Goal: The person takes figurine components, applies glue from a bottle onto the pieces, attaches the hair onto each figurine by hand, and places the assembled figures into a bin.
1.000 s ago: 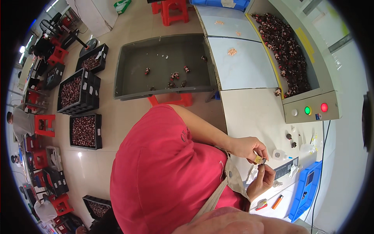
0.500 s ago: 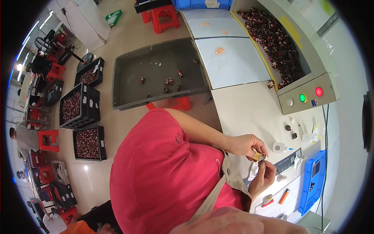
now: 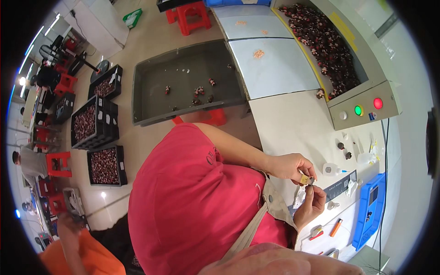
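My left hand [image 3: 295, 168], the upper of the two, comes in over the white table with its fingers pinched. A yellow band or tape shows at its fingertips. Just below, my right hand [image 3: 311, 206] has thumb and fingers closed against the same spot. Between the two sets of fingertips is a small dark piece [image 3: 311, 181], mostly covered and too small to name. A translucent bottle with a blue tip [image 3: 331, 169] lies beside my left hand. Under and past my hands runs a dark grey printed strip [image 3: 340, 186]. Crumpled white paper [image 3: 299, 196] lies near my right wrist.
Two dark pieces [image 3: 341, 146] lie farther along the table. A blue tray [image 3: 370, 213], an orange stick-shaped item [image 3: 336, 228] and a red-handled tool [image 3: 316, 233] are nearby. A lit-button machine [image 3: 362, 110] borders the table. A grey tub [image 3: 151, 78] and filled crates [image 3: 104, 166] stand leftward.
My hands stay pinched together at the piece, with only slight finger movement. The view has shifted a little. At lower left, a person in orange has come further into view with an arm raised.
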Demonstrator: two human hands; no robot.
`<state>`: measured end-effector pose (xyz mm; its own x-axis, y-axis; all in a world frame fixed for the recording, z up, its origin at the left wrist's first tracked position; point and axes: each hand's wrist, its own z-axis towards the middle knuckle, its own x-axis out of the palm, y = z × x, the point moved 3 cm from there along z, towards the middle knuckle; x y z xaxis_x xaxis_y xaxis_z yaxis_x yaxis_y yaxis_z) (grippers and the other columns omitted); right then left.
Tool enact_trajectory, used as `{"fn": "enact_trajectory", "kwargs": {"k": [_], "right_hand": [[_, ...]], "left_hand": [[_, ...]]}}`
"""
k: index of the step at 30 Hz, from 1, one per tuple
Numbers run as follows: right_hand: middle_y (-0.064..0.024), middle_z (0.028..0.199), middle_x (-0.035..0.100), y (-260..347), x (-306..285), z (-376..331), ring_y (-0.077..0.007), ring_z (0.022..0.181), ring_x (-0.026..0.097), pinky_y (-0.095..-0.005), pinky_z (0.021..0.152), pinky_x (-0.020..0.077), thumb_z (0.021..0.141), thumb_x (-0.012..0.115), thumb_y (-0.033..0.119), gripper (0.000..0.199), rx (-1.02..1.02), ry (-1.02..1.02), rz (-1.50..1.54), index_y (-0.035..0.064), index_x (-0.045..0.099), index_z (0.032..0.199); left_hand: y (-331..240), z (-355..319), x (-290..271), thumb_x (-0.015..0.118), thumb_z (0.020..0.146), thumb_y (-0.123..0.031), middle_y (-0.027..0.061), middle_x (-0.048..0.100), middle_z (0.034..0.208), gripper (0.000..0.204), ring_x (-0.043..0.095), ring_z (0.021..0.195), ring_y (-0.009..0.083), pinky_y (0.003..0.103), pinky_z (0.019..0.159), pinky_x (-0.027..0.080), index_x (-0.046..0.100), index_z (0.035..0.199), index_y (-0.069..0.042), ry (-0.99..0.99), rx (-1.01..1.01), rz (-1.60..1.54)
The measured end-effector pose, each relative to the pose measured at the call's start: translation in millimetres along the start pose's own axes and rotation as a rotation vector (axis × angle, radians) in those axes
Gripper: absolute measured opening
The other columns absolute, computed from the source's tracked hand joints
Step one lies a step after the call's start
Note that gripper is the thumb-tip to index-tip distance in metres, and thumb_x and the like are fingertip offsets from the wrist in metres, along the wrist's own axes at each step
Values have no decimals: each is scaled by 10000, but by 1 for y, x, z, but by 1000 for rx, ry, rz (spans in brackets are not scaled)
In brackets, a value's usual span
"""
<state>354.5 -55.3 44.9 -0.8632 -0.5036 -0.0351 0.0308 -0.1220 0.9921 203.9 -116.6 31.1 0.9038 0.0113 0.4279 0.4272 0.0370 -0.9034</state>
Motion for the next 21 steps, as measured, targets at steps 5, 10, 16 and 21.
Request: {"fn": "enact_trajectory", "kwargs": {"k": [5, 10, 16, 21], "right_hand": [[-34, 803, 605, 0, 0, 2, -64, 690, 531, -183, 625, 425, 798, 634, -17, 65, -41, -28, -127, -5, 591, 846], [-46, 850, 609, -6, -11, 1, -78, 746, 550, -204, 655, 448, 808, 610, -23, 79, 49, 68, -54, -24, 587, 884], [-63, 864, 649, -7, -8, 4, -109, 820, 602, -233, 758, 467, 813, 628, -10, 114, 34, 103, 106, -22, 608, 924], [-69, 876, 656, -7, -11, 6, -107, 802, 605, -241, 756, 472, 803, 641, 1, 119, 25, 75, 90, -15, 620, 919]], "left_hand": [[1, 0, -5, 609, 816, -22, 67, 609, 1007, 264, 596, 877, 103, 232, 768, 482, 601, 1080, -22, -16, -43, 147], [0, 0, -1, 560, 861, -30, 60, 589, 1072, 288, 557, 1017, 128, 274, 837, 488, 553, 1149, -32, 24, -83, 84], [-9, 2, 2, 553, 895, -115, 49, 578, 1131, 276, 562, 1021, 135, 290, 859, 490, 540, 1162, -48, 19, -186, 111], [-5, 7, 3, 551, 903, -143, 50, 569, 1150, 273, 561, 1025, 137, 290, 851, 496, 538, 1159, -49, 12, -197, 92]]}}
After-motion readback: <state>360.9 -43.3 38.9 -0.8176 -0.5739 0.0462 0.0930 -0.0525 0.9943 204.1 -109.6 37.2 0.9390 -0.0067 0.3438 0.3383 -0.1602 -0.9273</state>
